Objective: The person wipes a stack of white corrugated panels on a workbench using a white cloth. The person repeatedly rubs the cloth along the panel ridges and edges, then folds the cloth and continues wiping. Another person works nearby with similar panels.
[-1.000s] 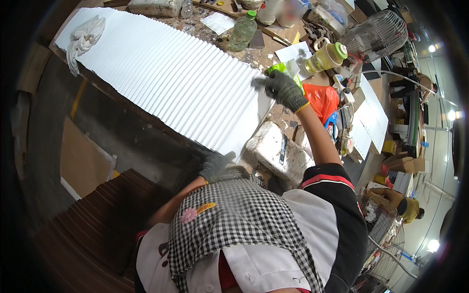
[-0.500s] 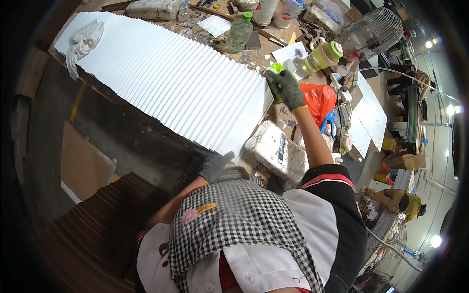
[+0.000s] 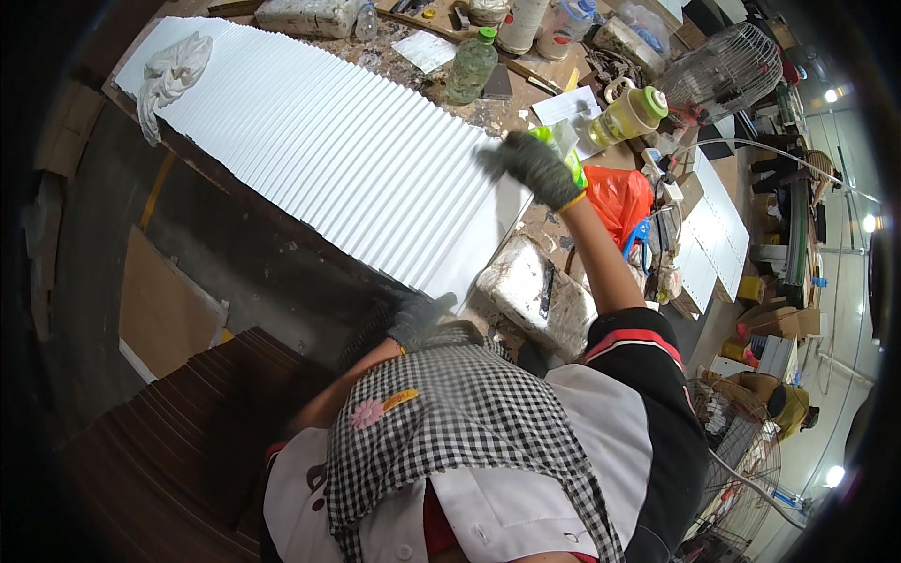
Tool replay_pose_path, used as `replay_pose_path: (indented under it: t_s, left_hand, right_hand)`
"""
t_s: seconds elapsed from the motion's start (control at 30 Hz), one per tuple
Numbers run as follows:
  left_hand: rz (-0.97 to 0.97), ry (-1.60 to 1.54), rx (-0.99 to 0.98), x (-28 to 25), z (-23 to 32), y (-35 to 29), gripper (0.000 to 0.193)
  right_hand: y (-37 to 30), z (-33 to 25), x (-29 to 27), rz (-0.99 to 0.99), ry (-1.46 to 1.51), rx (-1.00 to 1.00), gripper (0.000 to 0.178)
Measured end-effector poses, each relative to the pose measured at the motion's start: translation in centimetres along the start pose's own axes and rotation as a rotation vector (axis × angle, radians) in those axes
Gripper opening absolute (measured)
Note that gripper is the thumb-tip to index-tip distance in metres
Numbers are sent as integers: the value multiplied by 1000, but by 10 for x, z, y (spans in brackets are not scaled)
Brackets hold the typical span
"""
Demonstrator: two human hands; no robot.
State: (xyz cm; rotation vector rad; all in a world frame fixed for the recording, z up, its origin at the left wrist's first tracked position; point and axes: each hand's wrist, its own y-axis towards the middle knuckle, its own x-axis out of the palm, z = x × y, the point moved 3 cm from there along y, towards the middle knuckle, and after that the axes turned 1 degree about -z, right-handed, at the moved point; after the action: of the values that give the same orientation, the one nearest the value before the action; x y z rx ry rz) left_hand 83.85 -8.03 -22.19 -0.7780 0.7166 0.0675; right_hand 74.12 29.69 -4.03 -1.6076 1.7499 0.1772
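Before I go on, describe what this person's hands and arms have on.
The left hand and right hand wear dark grey fabric gloves; the right one's cuff edge is yellow. The right forearm is bare up to a short black sleeve with red and white trim.

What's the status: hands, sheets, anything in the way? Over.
Right hand at right end of white sheets, contact unclear; left hand at their near corner. Sheets overlapped in a long row. Rag lying across the left end.
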Motion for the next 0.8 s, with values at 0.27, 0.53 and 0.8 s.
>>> replay_pose_path:
  t_s: [0.27,0.53,0.8]
  left_hand:
    - [-18,370,78,-50,39,-26,46]
    - [401,-198,418,-17,9,-17,48]
    - [214,-152,266,-21,14,-14,46]
  right_hand:
    - [-15,-34,37,22,-283,-481,29]
    - [-10,-22,-25,343,75,-45,37]
    - [-111,-50,79,-24,-614,-802,57]
